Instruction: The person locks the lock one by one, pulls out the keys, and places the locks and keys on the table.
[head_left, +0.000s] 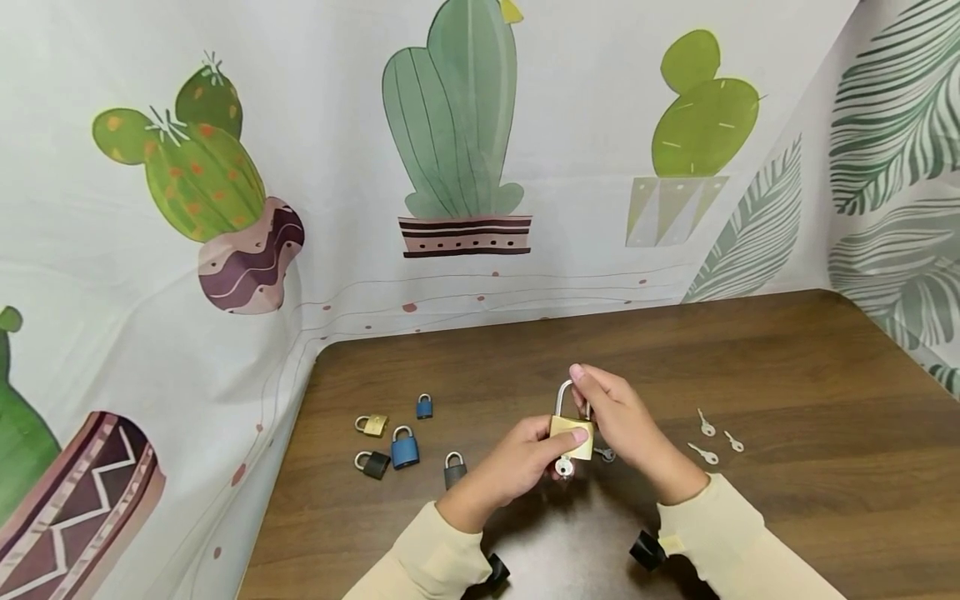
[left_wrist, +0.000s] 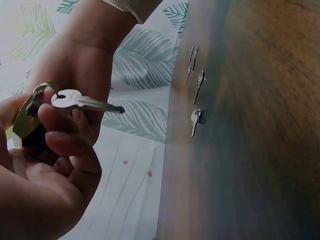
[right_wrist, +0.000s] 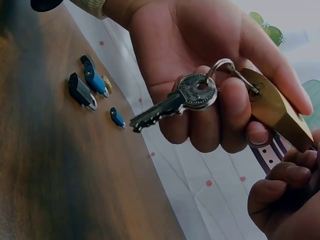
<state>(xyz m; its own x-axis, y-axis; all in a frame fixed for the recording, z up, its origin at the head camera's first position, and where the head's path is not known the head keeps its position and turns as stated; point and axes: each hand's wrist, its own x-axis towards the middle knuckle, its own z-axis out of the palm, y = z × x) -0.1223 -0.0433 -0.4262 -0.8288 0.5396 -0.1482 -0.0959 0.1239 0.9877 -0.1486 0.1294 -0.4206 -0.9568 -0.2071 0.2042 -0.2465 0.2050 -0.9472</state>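
Observation:
A brass padlock (head_left: 567, 425) with a tall silver shackle (head_left: 559, 398) is held up over the wooden table. My left hand (head_left: 521, 457) grips its body, thumb across the front face. Fingers of my right hand (head_left: 621, 421) pinch the shackle near its top right. A key sits in the padlock's underside, and from its ring hangs another silver key (right_wrist: 197, 92), beside the left hand's curled fingers in the right wrist view. That hanging key (left_wrist: 67, 99) also shows in the left wrist view, where the padlock is mostly hidden by fingers.
Left on the table lie a small blue padlock (head_left: 424, 407), a larger blue one (head_left: 405, 448), a small brass one (head_left: 372, 425), a black one (head_left: 372, 464) and a grey one (head_left: 454, 472). Several loose keys (head_left: 703, 454) lie to the right. A printed cloth (head_left: 585, 250) hangs behind.

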